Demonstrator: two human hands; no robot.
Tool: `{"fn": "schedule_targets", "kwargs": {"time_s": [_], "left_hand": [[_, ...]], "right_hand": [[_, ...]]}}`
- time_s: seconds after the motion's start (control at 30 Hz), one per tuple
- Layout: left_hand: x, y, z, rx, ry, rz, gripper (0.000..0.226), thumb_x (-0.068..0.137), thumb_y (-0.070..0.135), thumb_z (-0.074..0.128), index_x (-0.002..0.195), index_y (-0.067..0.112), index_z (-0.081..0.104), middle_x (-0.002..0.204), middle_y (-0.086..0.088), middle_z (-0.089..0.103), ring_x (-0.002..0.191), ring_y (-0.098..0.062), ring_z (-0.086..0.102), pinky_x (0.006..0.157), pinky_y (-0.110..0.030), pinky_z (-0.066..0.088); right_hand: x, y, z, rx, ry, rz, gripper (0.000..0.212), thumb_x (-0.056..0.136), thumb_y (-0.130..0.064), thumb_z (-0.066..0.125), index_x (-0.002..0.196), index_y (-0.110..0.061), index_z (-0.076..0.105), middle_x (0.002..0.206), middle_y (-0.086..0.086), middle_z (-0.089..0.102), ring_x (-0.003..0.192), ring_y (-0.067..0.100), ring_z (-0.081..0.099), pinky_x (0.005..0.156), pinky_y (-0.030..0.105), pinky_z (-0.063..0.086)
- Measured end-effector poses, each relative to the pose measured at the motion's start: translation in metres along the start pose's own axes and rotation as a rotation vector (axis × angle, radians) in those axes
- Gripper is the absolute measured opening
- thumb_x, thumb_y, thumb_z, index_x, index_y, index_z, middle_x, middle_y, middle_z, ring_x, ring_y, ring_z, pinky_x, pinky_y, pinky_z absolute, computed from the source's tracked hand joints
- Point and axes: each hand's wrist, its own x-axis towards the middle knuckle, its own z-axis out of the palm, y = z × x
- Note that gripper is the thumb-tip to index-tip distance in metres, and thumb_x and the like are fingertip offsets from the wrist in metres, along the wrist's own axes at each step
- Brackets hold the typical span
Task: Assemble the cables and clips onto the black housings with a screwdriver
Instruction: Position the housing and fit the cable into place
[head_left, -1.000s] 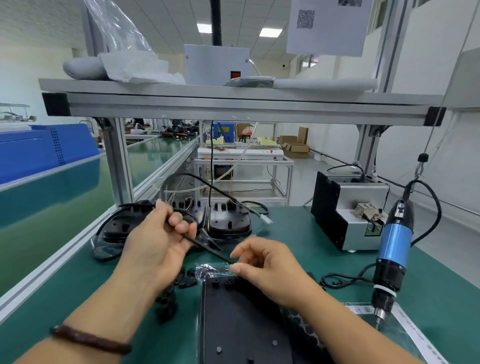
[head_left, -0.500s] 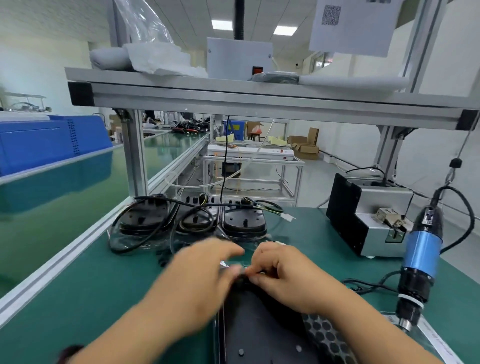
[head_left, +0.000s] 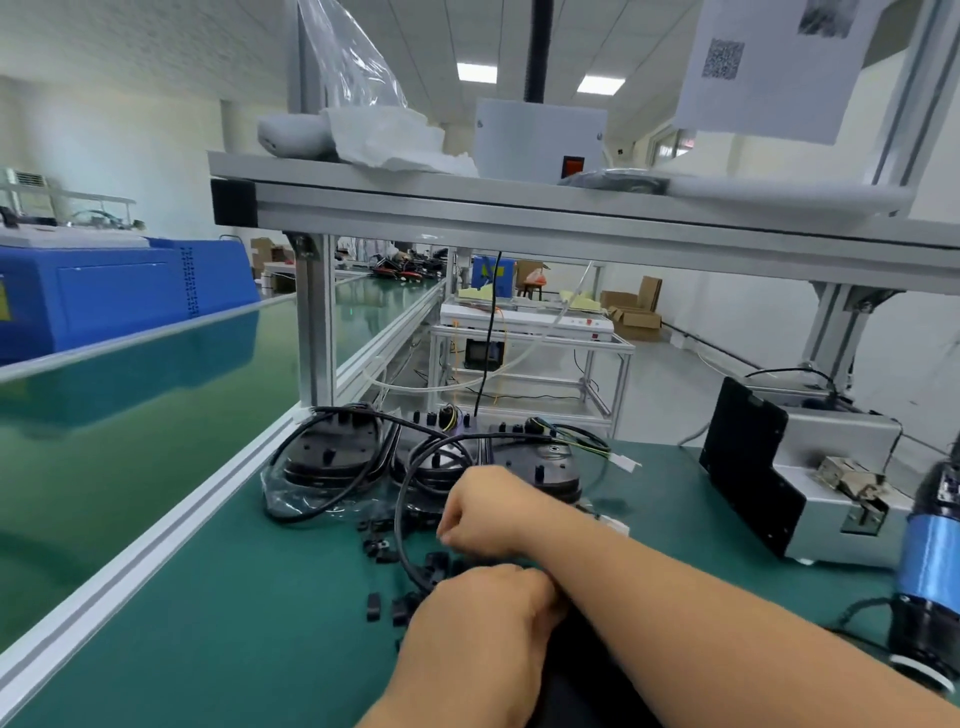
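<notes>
1. Left hand (head_left: 483, 613): nearest the viewer, in front of the black housings. The back faces up and the fingers are curled under and hidden, so it cannot be told whether they clamp anything.
2. Blue screwdriver (head_left: 930, 561): upright, well to the right of the housings.
3. Right hand (head_left: 493, 512): between the left hand and the housings. The fingers are curled together; what they hold, if anything, cannot be told.
4. Black clips (head_left: 375, 545): loose on the green mat (head_left: 208, 623), just in front of the housings.
5. Black cable (head_left: 399, 512): loops forward from the housings toward the left hand.
6. Black housings (head_left: 327, 452): three in a row.
7. Grey machine (head_left: 831, 457): right of the housings.
</notes>
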Motion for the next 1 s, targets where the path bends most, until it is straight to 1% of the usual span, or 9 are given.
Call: {"fn": "schedule_targets", "kwargs": {"time_s": [0.13,0.33,0.47,0.53,0.6,0.73,0.8,0.9,1.0], "left_hand": [[0.0,0.0,0.0,-0.032,-0.008,-0.005,0.028,0.091,0.039,0.044,0.118,0.036,0.054,0.113,0.009,0.061,0.106,-0.011,0.055,0.086,-0.032,0.047],[0.001,0.0,0.0,-0.025,-0.012,-0.007,0.029,0.093,0.039,0.043,0.12,0.035,0.056,0.117,0.011,0.06,0.11,-0.011,0.054,0.089,-0.032,0.046],[0.0,-0.001,0.002,-0.039,0.022,0.031,0.028,0.094,0.04,0.044,0.119,0.037,0.056,0.114,0.01,0.061,0.108,-0.01,0.055,0.088,-0.031,0.046],[-0.001,-0.003,0.004,-0.065,0.06,0.042,0.029,0.093,0.045,0.044,0.12,0.044,0.055,0.115,0.013,0.061,0.109,-0.007,0.054,0.091,-0.028,0.044],[-0.002,-0.006,0.005,-0.096,0.098,0.043,0.029,0.092,0.049,0.047,0.121,0.05,0.053,0.115,0.018,0.062,0.109,-0.001,0.053,0.094,-0.023,0.042],[-0.003,-0.009,0.008,-0.148,0.122,0.082,0.038,0.088,0.049,0.052,0.119,0.062,0.033,0.103,0.02,0.066,0.101,0.0,0.057,0.088,-0.02,0.045],[-0.003,-0.01,0.008,-0.157,0.124,0.092,0.037,0.085,0.052,0.05,0.113,0.065,0.03,0.097,0.022,0.066,0.097,0.001,0.058,0.085,-0.021,0.046],[-0.002,-0.013,0.008,-0.294,0.154,0.027,0.015,0.089,0.049,0.051,0.101,0.057,0.054,0.091,0.032,0.064,0.091,0.009,0.059,0.082,-0.018,0.048],[0.0,-0.016,0.01,-0.421,0.145,-0.068,0.01,0.09,0.038,0.059,0.089,0.044,0.067,0.082,0.029,0.067,0.08,0.006,0.062,0.076,-0.02,0.05]], "right_hand": [[0.013,0.0,0.01,-0.077,-0.075,-0.018,0.023,0.091,-0.017,0.061,0.102,-0.001,0.074,0.107,0.009,0.072,0.102,0.024,0.064,0.093,0.04,0.049],[0.011,0.0,0.012,-0.046,-0.088,-0.045,0.019,0.088,-0.016,0.067,0.103,-0.006,0.074,0.108,0.006,0.071,0.101,0.021,0.063,0.081,0.027,0.047],[0.002,-0.006,0.005,-0.077,-0.113,-0.024,0.02,0.09,-0.007,0.056,0.101,0.005,0.068,0.105,0.021,0.069,0.098,0.036,0.062,0.08,0.04,0.052],[-0.01,-0.005,-0.011,0.064,0.004,-0.018,0.013,0.091,-0.009,0.057,0.094,-0.002,0.067,0.094,0.014,0.072,0.087,0.027,0.068,0.075,0.035,0.055],[-0.032,0.003,-0.029,0.425,0.095,-0.002,0.005,0.089,-0.01,0.064,0.086,-0.013,0.067,0.074,0.002,0.07,0.067,0.013,0.067,0.065,0.024,0.056],[-0.085,0.029,-0.037,1.123,0.2,0.011,0.01,0.083,0.003,0.068,0.079,-0.005,0.069,0.064,0.002,0.067,0.06,0.008,0.064,0.059,0.016,0.053],[-0.102,0.04,-0.026,1.167,0.246,0.031,0.012,0.082,0.008,0.066,0.08,-0.004,0.068,0.07,0.004,0.067,0.064,0.01,0.064,0.064,0.018,0.054],[-0.117,0.05,-0.01,1.15,0.295,0.016,0.018,0.081,0.012,0.065,0.082,-0.006,0.064,0.082,0.007,0.071,0.076,0.012,0.065,0.071,0.02,0.053],[-0.122,0.054,0.004,1.171,0.324,0.022,0.018,0.084,0.009,0.064,0.084,-0.009,0.063,0.084,0.006,0.074,0.08,0.013,0.067,0.071,0.02,0.053]]}}
